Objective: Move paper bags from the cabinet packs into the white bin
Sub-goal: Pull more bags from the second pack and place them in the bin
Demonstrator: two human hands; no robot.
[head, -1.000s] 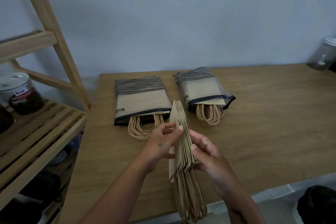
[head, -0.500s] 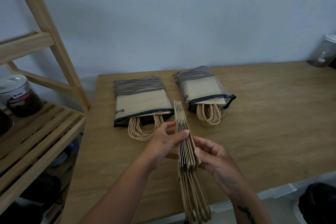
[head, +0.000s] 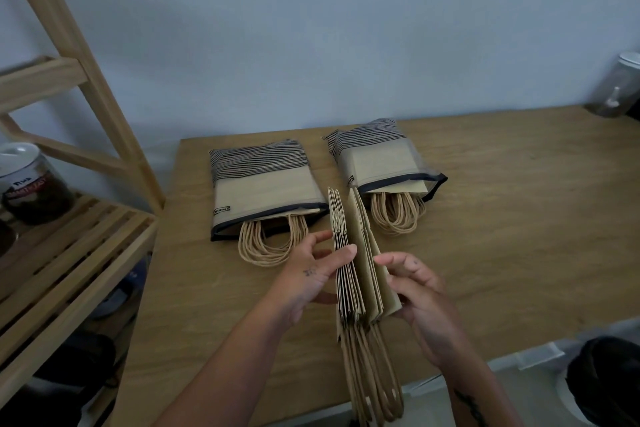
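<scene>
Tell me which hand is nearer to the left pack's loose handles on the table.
Left. The left hand sits just right of the left pack's handles, almost touching them; the right hand is farther right, beyond the held stack of bags.

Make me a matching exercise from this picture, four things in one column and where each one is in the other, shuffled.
Things:
1. stack of paper bags
2. left pack
3. jar with a white lid
4. right pack

Places:
A. on the slatted wooden shelf
B. flat on the table, nearer the shelf
C. held on edge between the left hand and right hand
D. flat on the table, farther from the shelf

Pairs: 1-C, 2-B, 3-A, 4-D
</scene>
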